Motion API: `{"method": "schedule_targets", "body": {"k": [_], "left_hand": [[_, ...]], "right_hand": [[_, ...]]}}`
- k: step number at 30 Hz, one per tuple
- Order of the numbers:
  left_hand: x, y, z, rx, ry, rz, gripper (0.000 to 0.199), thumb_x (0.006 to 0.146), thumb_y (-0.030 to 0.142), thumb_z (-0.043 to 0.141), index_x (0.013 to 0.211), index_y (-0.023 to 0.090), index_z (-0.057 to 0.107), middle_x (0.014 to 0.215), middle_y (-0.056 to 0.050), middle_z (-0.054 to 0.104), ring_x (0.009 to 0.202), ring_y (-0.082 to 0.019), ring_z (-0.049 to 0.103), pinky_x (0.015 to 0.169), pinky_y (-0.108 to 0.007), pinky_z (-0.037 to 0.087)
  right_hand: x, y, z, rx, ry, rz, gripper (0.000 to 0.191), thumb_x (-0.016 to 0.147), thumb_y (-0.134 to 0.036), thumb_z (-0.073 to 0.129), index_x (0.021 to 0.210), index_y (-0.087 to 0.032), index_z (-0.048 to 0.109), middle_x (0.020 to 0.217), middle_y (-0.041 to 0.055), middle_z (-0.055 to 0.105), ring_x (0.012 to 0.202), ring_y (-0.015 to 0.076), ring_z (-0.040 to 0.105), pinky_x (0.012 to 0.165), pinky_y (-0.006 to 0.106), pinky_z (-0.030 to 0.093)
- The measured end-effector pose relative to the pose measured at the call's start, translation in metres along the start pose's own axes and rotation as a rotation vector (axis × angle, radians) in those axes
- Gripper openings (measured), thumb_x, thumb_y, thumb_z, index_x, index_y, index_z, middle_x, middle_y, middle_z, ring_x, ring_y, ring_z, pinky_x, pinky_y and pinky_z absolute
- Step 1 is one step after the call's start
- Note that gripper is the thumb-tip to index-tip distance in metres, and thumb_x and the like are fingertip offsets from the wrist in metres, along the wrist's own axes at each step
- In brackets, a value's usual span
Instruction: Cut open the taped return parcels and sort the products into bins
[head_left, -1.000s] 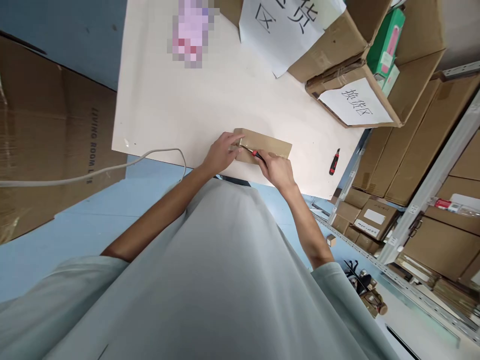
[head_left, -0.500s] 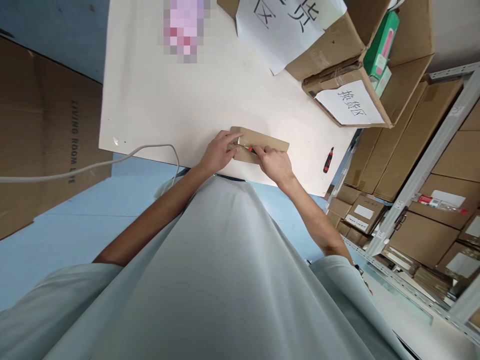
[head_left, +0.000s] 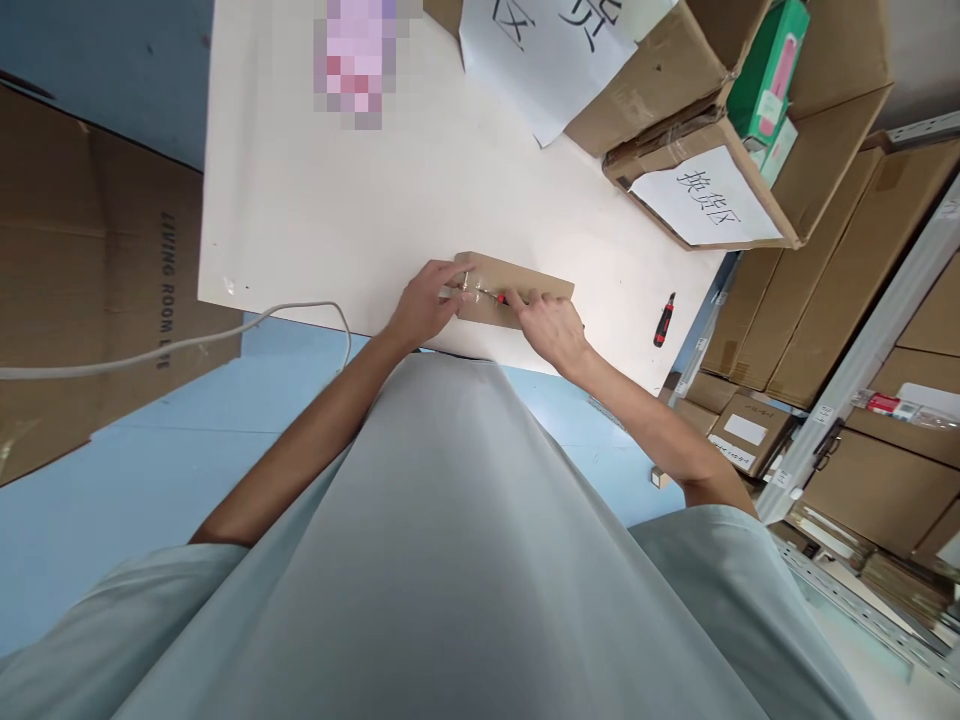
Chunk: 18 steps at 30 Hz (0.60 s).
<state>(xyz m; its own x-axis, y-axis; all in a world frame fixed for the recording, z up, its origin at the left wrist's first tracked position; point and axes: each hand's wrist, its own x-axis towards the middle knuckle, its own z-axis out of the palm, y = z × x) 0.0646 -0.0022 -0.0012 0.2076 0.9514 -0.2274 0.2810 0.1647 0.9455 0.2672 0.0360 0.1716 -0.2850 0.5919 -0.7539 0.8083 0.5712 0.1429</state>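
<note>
A small flat cardboard box point(head_left: 517, 273) lies on the white table near its front edge, with clear tape across its left end. My left hand point(head_left: 426, 303) grips that end, its fingers and thumb on either side of the tape. Closed around a red-and-black utility knife point(head_left: 501, 299), my right hand point(head_left: 553, 325) rests over the right part of the box. The knife's thin tip points left to the taped end. Most of its handle is hidden under my fingers.
A second red-and-black utility knife point(head_left: 664, 320) lies on the table point(head_left: 337, 220) at the right. Large open cartons with paper signs point(head_left: 709, 198) stand at the back right. A grey cable point(head_left: 172, 342) crosses at left. Shelves with boxes point(head_left: 870, 490) stand on the right.
The knife tip and my right hand keep nearly the same place over the box. My left hand and the box have shifted slightly left in view, as the camera has moved a little.
</note>
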Motion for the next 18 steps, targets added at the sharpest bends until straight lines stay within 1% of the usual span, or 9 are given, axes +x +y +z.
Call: {"method": "schedule_targets", "body": {"k": [5,8,11,14,18], "left_hand": [[-0.004,0.001,-0.002,-0.002,-0.001,0.009,0.058,0.105,0.065,0.065,0.153,0.033,0.068,0.145,-0.011,0.067,0.120,-0.028,0.072,0.090,-0.041,0.069],[-0.006,0.003,-0.003,0.015,0.009,0.005,0.058,0.105,0.063,0.065,0.154,0.032,0.068,0.145,-0.012,0.067,0.119,-0.027,0.073,0.090,-0.040,0.070],[-0.006,0.006,-0.003,0.034,0.022,-0.010,0.057,0.105,0.059,0.066,0.154,0.031,0.069,0.146,-0.012,0.067,0.117,-0.027,0.074,0.089,-0.040,0.070],[-0.006,0.011,-0.004,0.043,0.028,-0.030,0.056,0.104,0.058,0.066,0.153,0.031,0.070,0.148,-0.012,0.067,0.116,-0.027,0.074,0.089,-0.039,0.070],[-0.006,0.016,-0.005,0.068,0.022,-0.058,0.060,0.104,0.060,0.065,0.155,0.030,0.068,0.151,-0.013,0.066,0.117,-0.028,0.074,0.090,-0.040,0.069]], "right_hand": [[-0.013,0.024,0.018,-0.008,-0.008,0.003,0.058,0.111,-0.007,0.028,0.166,-0.014,0.045,0.129,0.0254,0.073,0.112,0.0332,0.072,0.086,0.039,0.051],[-0.019,0.038,0.028,-0.006,-0.011,0.004,0.060,0.111,-0.006,0.029,0.168,-0.015,0.044,0.130,0.0252,0.073,0.114,0.0327,0.072,0.085,0.038,0.049],[-0.026,0.056,0.040,0.006,-0.005,0.018,0.061,0.110,-0.005,0.031,0.168,-0.017,0.043,0.132,0.0245,0.072,0.111,0.0316,0.072,0.084,0.037,0.048],[-0.034,0.079,0.057,0.002,-0.004,0.050,0.062,0.108,-0.002,0.032,0.168,-0.017,0.044,0.129,0.0231,0.073,0.108,0.0306,0.073,0.082,0.036,0.046],[-0.046,0.104,0.084,0.004,0.012,0.066,0.061,0.107,0.000,0.033,0.162,-0.016,0.051,0.123,0.0206,0.074,0.102,0.0287,0.072,0.077,0.035,0.041]]}}
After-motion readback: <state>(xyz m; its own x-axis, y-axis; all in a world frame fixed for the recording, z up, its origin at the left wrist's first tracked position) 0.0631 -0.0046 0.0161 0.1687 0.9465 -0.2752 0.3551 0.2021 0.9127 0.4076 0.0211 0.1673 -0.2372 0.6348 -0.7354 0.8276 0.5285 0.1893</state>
